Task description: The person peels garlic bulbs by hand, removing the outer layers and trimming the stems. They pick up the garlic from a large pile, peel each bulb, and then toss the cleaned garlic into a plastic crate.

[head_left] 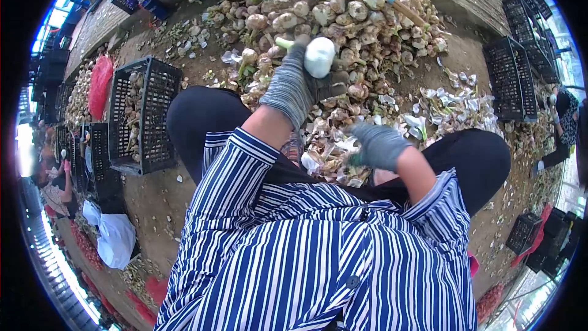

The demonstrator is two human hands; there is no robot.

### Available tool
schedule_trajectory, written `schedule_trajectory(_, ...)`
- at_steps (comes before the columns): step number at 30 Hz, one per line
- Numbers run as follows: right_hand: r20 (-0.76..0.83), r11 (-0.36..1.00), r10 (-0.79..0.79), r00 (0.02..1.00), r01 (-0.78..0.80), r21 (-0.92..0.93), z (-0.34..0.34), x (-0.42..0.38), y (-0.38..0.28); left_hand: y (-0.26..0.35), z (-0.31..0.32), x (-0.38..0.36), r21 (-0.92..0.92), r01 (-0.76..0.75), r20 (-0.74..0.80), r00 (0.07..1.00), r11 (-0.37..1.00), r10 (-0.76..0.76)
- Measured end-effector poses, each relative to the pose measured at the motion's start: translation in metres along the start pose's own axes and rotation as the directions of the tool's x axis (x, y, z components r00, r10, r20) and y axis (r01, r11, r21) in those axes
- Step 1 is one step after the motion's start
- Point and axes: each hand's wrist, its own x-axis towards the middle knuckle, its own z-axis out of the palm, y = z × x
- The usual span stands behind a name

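Note:
My left hand (306,83), in a grey knitted glove with dark fingers, is wrapped round a clean white garlic bulb (320,57) whose pale green stem points to the left. The bulb is over the near edge of a big heap of unpeeled garlic (343,12). Lower and to the right, my right hand (376,146), gloved the same way, is blurred above loose garlic skins (327,147) between my knees. Its fingers point left and seem curled; whether they hold something cannot be made out.
A black crate (147,116) holding garlic stands left of my knee. More black crates (511,79) are at the right. A red net bag (100,87) and a white sack (116,239) lie at the left. Other people are at the far left and far right edges.

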Motion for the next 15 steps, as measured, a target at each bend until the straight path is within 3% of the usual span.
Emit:
schedule_trajectory(1, -0.093, 0.964, 0.030, 0.995, -0.004, 0.266, -0.028, -0.008, -0.003, -0.003, 0.003, -0.005, 0.086, -0.032, -0.013, 0.999, 0.996, 0.034)
schedule_trajectory(2, -0.210, 0.856, 0.173, 0.962, -0.042, 0.515, -0.044, -0.012, -0.008, -0.007, -0.004, 0.002, 0.171, 0.017, 0.054, 0.998, 0.985, -0.027)
schedule_trajectory(3, -0.273, 0.595, 0.178, 0.945, 0.118, 0.795, -0.054, -0.015, -0.009, -0.016, -0.001, 0.001, 0.450, -0.155, 0.102, 0.987, 0.880, 0.122)
schedule_trajectory(4, -0.328, 0.234, 0.197, 0.924, 0.281, 0.931, -0.063, -0.017, -0.011, -0.025, 0.002, -0.005, 0.675, -0.309, 0.186, 0.950, 0.669, 0.252)
schedule_trajectory(5, -0.377, 0.623, 0.241, 0.894, 0.155, 0.767, -0.076, -0.017, -0.022, -0.029, 0.000, -0.006, 0.855, -0.421, 0.317, 0.887, 0.304, 0.336)
schedule_trajectory(6, -0.460, 0.614, 0.222, 0.860, 0.243, 0.751, -0.056, -0.004, -0.015, -0.032, -0.002, -0.004, 0.885, -0.452, 0.461, 0.809, -0.116, 0.365)
schedule_trajectory(8, -0.502, 0.819, 0.250, 0.828, 0.096, 0.566, -0.033, 0.016, 0.007, -0.036, -0.009, 0.002, 0.927, -0.345, 0.375, 0.830, -0.149, 0.413)
schedule_trajectory(9, -0.476, 0.770, 0.336, 0.813, 0.054, 0.636, -0.035, 0.020, 0.005, -0.029, -0.008, -0.002, 0.947, -0.274, 0.319, 0.866, -0.169, 0.384)
schedule_trajectory(10, -0.441, 0.628, 0.322, 0.838, 0.159, 0.761, -0.039, 0.022, 0.005, -0.028, -0.011, -0.002, 0.946, -0.282, 0.323, 0.856, -0.159, 0.404)
schedule_trajectory(12, -0.317, 0.414, 0.261, 0.912, 0.191, 0.890, -0.052, 0.027, 0.005, -0.016, -0.007, -0.008, 0.965, -0.252, 0.264, 0.913, -0.078, 0.311)
schedule_trajectory(13, -0.320, 0.422, 0.260, 0.911, 0.191, 0.886, -0.061, 0.030, 0.003, -0.010, -0.005, -0.012, 0.975, -0.197, 0.220, 0.930, -0.106, 0.294)
schedule_trajectory(15, -0.156, 0.364, 0.221, 0.963, 0.067, 0.929, -0.080, 0.038, -0.001, -0.008, -0.013, -0.009, 0.975, -0.195, 0.219, 0.926, -0.108, 0.309)
